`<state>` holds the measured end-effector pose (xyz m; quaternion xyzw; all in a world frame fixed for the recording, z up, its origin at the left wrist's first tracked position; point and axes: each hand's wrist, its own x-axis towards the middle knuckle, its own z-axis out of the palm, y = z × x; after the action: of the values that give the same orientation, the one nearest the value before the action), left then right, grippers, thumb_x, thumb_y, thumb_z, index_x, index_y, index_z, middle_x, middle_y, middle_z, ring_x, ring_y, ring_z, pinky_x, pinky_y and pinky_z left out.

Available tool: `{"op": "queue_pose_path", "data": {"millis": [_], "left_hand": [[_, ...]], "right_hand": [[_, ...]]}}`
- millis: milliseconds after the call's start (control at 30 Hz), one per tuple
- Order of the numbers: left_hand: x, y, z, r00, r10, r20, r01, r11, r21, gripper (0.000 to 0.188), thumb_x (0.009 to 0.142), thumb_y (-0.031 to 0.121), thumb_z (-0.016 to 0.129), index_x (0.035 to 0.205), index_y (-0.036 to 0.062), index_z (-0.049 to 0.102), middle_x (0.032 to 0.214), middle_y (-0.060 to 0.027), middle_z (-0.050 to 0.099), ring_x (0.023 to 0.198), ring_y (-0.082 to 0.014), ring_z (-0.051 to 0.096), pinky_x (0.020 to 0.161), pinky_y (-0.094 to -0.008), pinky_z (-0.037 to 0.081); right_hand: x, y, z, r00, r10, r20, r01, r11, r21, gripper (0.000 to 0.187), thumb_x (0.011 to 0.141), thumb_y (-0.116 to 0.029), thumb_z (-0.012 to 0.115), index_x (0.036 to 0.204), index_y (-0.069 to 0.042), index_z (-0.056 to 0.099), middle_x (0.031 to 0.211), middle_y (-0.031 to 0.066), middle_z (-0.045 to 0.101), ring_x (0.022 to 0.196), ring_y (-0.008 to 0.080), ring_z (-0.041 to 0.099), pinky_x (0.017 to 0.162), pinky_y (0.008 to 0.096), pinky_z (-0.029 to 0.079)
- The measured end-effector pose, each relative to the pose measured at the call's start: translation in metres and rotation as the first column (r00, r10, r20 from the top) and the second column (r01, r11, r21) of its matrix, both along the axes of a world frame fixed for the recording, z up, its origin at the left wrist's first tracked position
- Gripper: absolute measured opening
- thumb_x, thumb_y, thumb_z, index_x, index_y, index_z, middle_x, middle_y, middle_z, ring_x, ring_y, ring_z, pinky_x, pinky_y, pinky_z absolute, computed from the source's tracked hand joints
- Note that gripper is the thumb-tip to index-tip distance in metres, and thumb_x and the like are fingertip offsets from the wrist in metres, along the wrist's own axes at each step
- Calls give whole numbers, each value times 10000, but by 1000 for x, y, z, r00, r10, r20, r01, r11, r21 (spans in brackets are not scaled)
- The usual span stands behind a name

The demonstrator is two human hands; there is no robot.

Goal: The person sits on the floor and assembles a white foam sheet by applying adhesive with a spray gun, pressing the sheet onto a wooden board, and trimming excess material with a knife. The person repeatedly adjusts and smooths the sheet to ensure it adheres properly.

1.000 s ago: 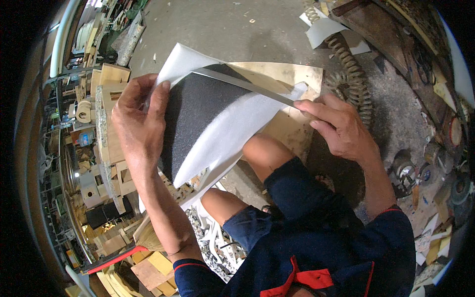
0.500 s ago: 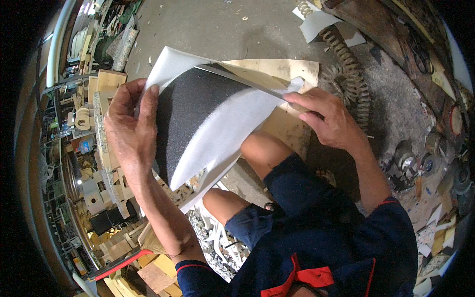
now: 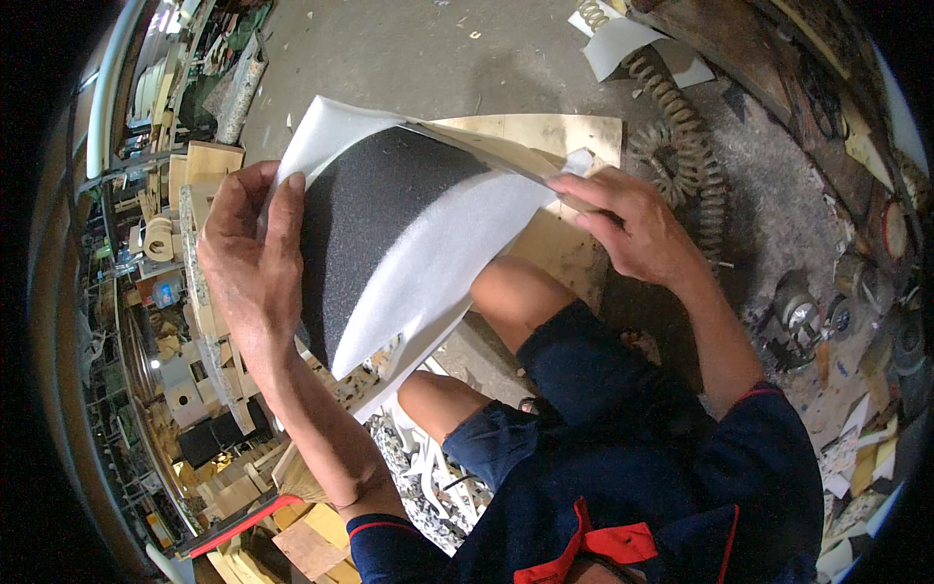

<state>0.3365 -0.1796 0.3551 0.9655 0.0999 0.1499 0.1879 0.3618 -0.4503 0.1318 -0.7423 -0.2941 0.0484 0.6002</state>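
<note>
My left hand [image 3: 251, 263] pinches the left edge of a white foam sheet [image 3: 433, 243], thumb in front and fingers behind. Set against the white is a dark grey foam panel [image 3: 375, 209] with curved edges, its left side beside my thumb. In my right hand [image 3: 642, 229] is a long, thin-bladed knife [image 3: 520, 173], gripped by the handle with the forefinger stretched along it. The blade slants up and left along the foam's top edge, its tip at the dark panel's upper border. How deep the blade sits in the foam is hidden.
Beneath the foam a pale plywood board [image 3: 564, 248] lies near my bare knees. A coiled air hose [image 3: 681, 165] runs down the right, past white scraps [image 3: 623, 49]. Wood offcuts [image 3: 219, 384] crowd the left, with a red-handled saw [image 3: 248, 524] lower down.
Both hands and the foam have shifted slightly left. The knife has slid a little to the left along the foam's top edge, and less of its blade shows.
</note>
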Motion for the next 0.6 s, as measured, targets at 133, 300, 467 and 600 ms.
{"op": "queue_pose_path", "data": {"millis": [133,300,467,600], "left_hand": [[1,-1,-3,1000,-20,23,21,999,-41,225,976,182,721,1071,-21,703,920,-67,718,845,-92,616,797,-246,493],[1,-2,-2,1000,9,16,-9,1000,-24,228,972,178,726,1075,-23,698,917,-60,714,852,-85,609,800,-241,485],[-1,6,2,1000,13,11,-12,998,-55,233,970,185,729,1085,-15,702,926,-67,722,869,-93,625,799,-253,495],[-19,28,30,983,77,168,-63,994,-87,228,965,168,727,1108,-10,715,973,-97,746,891,-163,698,830,-300,551]], "right_hand": [[-9,-12,-8,1000,0,5,0,1000,14,459,878,10,621,1331,-61,635,1051,179,687,915,336,646,858,414,515],[0,-3,-18,1000,18,-22,-18,1000,-1,446,889,-1,626,1330,-69,637,1124,173,692,975,331,658,889,414,517],[-18,-23,-39,999,-3,52,9,992,-123,447,900,-16,636,1343,-73,636,1245,180,681,984,308,667,888,390,539],[-37,-49,-51,982,-93,-167,68,986,-152,495,923,-28,626,1414,-82,591,1262,148,686,949,233,673,873,355,548]]}}
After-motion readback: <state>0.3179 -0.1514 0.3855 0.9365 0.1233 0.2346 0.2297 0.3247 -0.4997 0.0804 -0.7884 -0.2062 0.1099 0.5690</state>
